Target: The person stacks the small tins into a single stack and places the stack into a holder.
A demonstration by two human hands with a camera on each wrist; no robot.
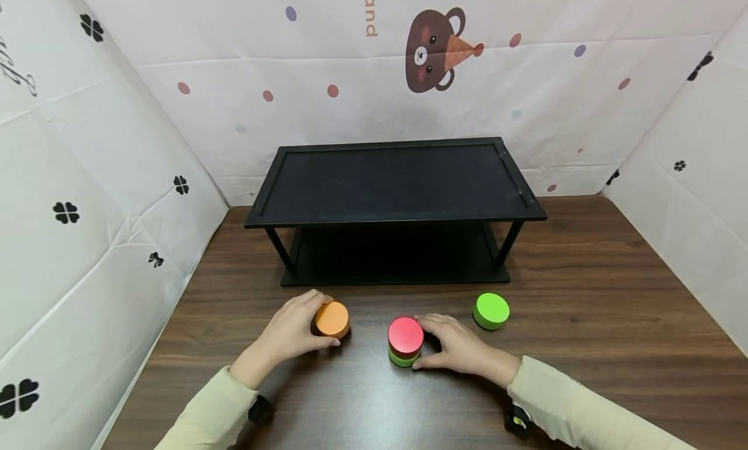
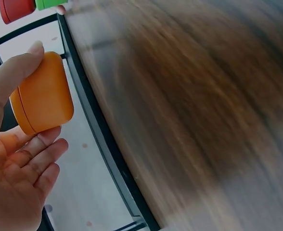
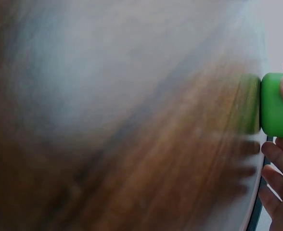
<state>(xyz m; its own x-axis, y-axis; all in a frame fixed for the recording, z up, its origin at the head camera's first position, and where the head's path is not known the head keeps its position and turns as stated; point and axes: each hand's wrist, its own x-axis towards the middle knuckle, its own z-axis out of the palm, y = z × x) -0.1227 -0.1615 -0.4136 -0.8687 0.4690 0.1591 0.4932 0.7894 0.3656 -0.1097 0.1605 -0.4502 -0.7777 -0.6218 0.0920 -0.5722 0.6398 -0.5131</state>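
My left grip [image 1: 292, 326] pinches the orange container [image 1: 332, 319]; my right grip [image 1: 458, 347] holds the green container [image 1: 402, 360] beneath a red container [image 1: 406, 335]

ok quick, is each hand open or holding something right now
Left hand: holding the orange container.
Right hand: holding the green container under the red one.

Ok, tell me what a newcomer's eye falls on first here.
Probably the bright red tin, stacked on a green tin gripped by the right hand. Next, the orange tin in the left hand, then the black shelf behind them and the bear printed on the backdrop above.
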